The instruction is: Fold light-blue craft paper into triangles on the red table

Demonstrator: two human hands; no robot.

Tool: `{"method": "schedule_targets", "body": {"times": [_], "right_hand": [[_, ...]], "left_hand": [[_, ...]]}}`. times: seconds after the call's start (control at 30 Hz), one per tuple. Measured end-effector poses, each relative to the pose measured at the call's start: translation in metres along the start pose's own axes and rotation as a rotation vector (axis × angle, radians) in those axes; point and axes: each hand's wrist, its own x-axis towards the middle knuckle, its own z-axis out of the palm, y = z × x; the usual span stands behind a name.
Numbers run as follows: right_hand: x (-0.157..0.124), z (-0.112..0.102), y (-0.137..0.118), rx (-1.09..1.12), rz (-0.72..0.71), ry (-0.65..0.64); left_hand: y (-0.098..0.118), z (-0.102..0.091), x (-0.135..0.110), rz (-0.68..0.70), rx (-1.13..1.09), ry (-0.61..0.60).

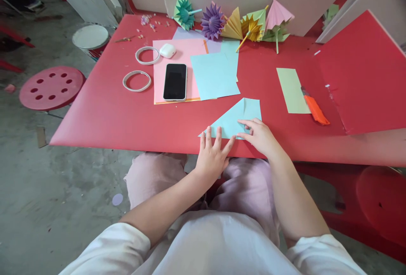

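A light blue sheet of paper folded into a triangle [236, 116] lies near the front edge of the red table [127, 114]. My left hand [213, 153] rests flat, fingers spread, on the paper's lower left edge. My right hand [260, 135] presses on the paper's lower right part, fingers stretched out along the fold. Neither hand holds anything.
Beyond lie blue sheets [214, 74], a pink sheet [179, 51] with a phone [175, 81] and an earbud case [167, 50], two tape rings [136, 80], a green strip [292, 90], an orange cutter [315, 108], and paper umbrellas [234, 21]. A red stool [50, 87] stands at left.
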Motion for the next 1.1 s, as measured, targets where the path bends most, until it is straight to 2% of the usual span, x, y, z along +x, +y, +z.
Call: {"method": "schedule_targets", "body": {"times": [0.43, 0.83, 1.1], "right_hand": [[0.000, 0.000, 0.000, -0.014, -0.002, -0.003], [0.001, 0.000, -0.001, -0.013, 0.013, -0.013], [0.000, -0.001, -0.002, -0.022, 0.000, -0.023]], "left_hand": [[0.000, -0.003, 0.000, -0.016, -0.001, -0.007], [-0.011, -0.001, -0.007, 0.031, -0.051, 0.041], [-0.011, 0.000, -0.007, 0.025, -0.062, 0.055]]}}
